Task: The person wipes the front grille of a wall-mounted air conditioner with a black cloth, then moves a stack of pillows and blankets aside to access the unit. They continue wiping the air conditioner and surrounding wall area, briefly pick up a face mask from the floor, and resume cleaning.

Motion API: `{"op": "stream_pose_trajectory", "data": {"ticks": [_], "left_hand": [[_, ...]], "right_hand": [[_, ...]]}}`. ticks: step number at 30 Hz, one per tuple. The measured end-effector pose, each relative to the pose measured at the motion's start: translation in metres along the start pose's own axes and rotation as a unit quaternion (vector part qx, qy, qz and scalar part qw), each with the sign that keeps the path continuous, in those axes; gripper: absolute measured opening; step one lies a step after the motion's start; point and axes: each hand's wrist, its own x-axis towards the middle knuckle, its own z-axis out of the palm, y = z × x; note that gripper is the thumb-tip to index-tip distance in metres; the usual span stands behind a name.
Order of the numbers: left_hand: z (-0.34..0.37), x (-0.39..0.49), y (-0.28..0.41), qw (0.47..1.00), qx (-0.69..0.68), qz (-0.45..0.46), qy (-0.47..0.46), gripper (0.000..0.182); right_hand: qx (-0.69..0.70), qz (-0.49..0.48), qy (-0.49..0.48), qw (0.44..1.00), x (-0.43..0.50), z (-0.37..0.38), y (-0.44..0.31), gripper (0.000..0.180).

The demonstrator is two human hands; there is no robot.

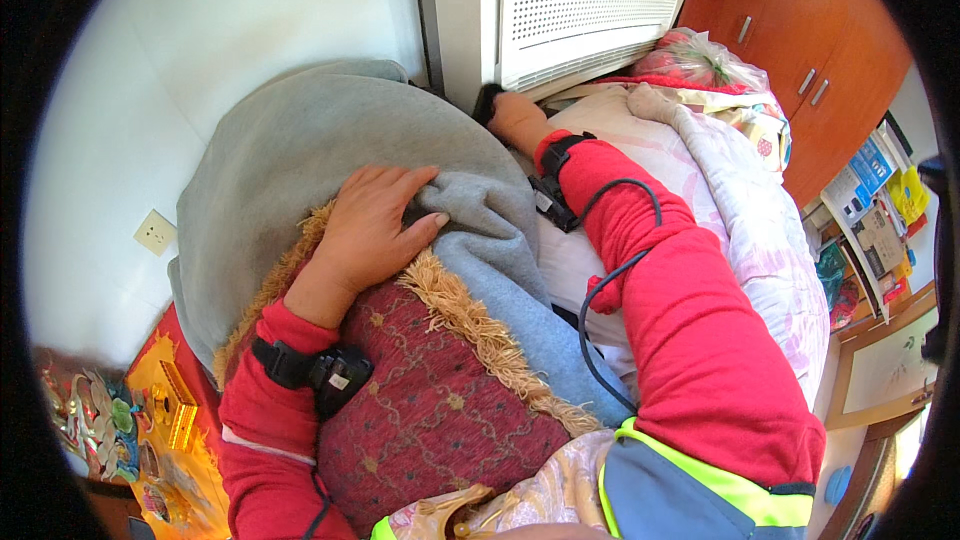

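Observation:
My left hand (375,221) lies spread on a grey blanket (300,135), thumb and fingers apart, by the tan fringe (480,315) of a dark red patterned cushion (442,405). The blanket is bunched into folds beside the thumb. My right hand (517,120) reaches to the far side, at the foot of a white perforated panel (592,0). It is closed on a small black object (487,103), whose kind I cannot tell. Both wrists carry strapped black devices, and a dark cable runs along the right sleeve.
Right of the blanket lies a pale pink-and-white quilt (750,240), with a clear plastic bag (697,60) behind it. Wooden cabinets (795,37) stand at back right. A white wall with a socket (156,232) is at left. Crowded shelves (870,217) stand at right, a yellow cloth (165,465) at lower left.

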Motion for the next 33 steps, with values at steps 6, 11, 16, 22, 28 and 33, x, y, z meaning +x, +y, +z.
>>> {"op": "stream_pose_trajectory", "data": {"ticks": [6, 11, 16, 22, 28, 33], "left_hand": [[-0.001, -0.001, 0.001, 1.000, 0.008, 0.002, 0.004, 0.045], [-0.001, -0.001, 0.001, 1.000, 0.007, 0.002, 0.008, 0.045], [-0.001, 0.000, 0.001, 1.000, -0.004, -0.004, -0.001, 0.044], [-0.004, 0.003, 0.005, 1.000, -0.002, -0.002, -0.018, 0.045], [-0.004, 0.004, 0.005, 1.000, -0.008, -0.010, -0.021, 0.045], [-0.001, 0.003, 0.004, 1.000, -0.006, -0.007, -0.020, 0.046]], "right_hand": [[-0.064, -0.008, -0.090, 0.994, 0.013, 0.027, 0.020, 0.036], [0.057, 0.024, 0.100, 0.993, 0.017, 0.024, 0.014, 0.036], [0.266, 0.060, 0.258, 0.927, 0.016, 0.020, 0.005, 0.041], [0.108, 0.159, 0.063, 0.979, 0.021, 0.041, 0.017, 0.042], [0.238, 0.092, 0.197, 0.947, 0.021, 0.031, 0.010, 0.040], [0.220, 0.072, 0.127, 0.965, 0.017, 0.030, 0.017, 0.041]]}}
